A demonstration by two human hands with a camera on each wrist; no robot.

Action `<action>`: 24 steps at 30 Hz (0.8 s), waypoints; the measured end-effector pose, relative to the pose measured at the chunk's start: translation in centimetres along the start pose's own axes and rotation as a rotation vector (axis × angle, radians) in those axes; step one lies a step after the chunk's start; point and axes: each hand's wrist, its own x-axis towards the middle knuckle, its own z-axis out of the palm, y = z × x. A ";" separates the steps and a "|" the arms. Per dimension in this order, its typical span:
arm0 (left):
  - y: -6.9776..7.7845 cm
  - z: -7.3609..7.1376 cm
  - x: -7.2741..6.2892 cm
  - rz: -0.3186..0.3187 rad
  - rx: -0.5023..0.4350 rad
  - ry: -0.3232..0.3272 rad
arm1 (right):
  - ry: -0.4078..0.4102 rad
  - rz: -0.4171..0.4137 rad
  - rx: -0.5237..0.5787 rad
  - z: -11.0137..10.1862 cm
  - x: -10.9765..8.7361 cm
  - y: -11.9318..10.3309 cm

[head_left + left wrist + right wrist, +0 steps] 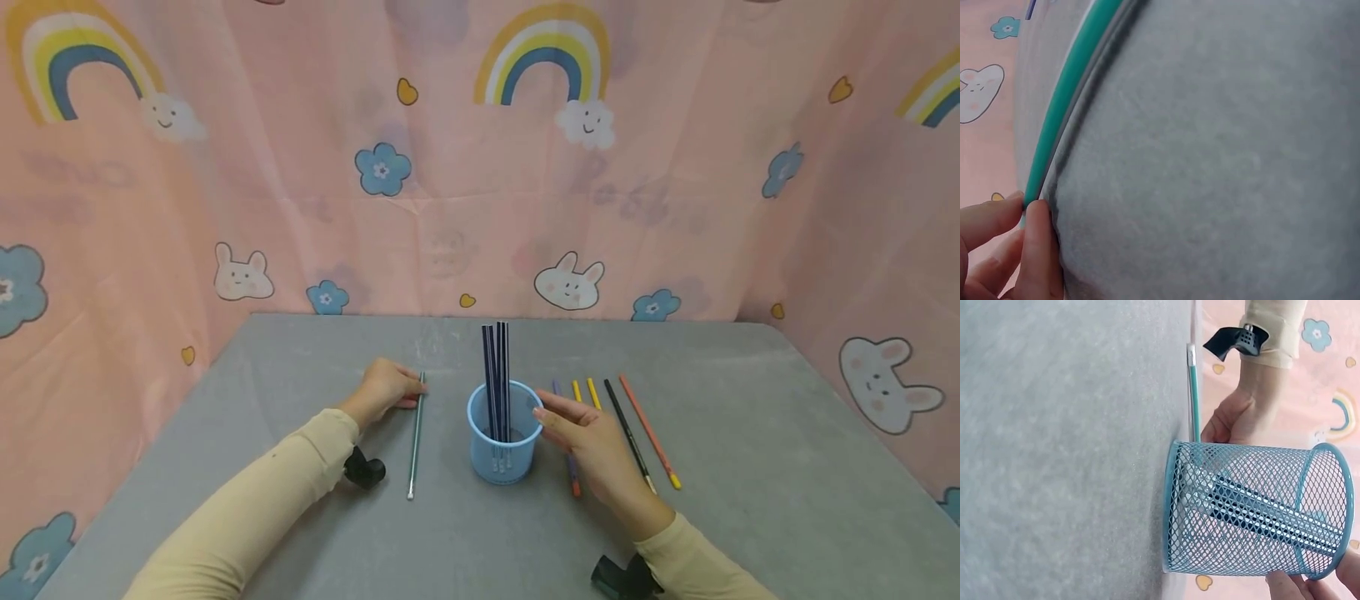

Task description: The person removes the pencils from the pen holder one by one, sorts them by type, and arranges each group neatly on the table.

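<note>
Near its far end, a green pencil (416,442) is pinched between the thumb and fingers of my left hand (386,390). In the left wrist view the pencil (1060,106) runs up from the fingertips, close over the grey surface. To its right stands a light blue mesh pencil cup (501,468), upright on the table. Several dark striped pencils (495,375) lean together inside, their lower ends visible through the mesh. My right hand (600,454) holds the cup by the right side of its rim, thumb and fingers at the edge in the right wrist view.
Right of the cup lie a purple pencil (574,479), two yellow ones (593,392), a black one (628,433) and an orange one (651,429). The right hand partly covers some. A pink patterned curtain (450,233) hangs behind the grey table (787,467).
</note>
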 end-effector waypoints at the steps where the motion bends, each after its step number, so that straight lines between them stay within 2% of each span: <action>1: 0.0 0.0 0.0 -0.002 0.005 0.002 | 0.000 0.000 0.001 0.0 0.0 0.0; 13: -0.2 0.5 -0.2 0.040 0.031 0.009 | -0.004 -0.003 0.027 -0.3 -0.2 0.2; 17: -0.4 0.8 -0.2 0.052 0.047 0.016 | 0.024 -0.010 0.026 -0.2 -0.3 0.3; 24: -0.3 0.9 -0.1 0.073 0.137 0.063 | 0.018 -0.022 0.042 0.0 -0.2 0.4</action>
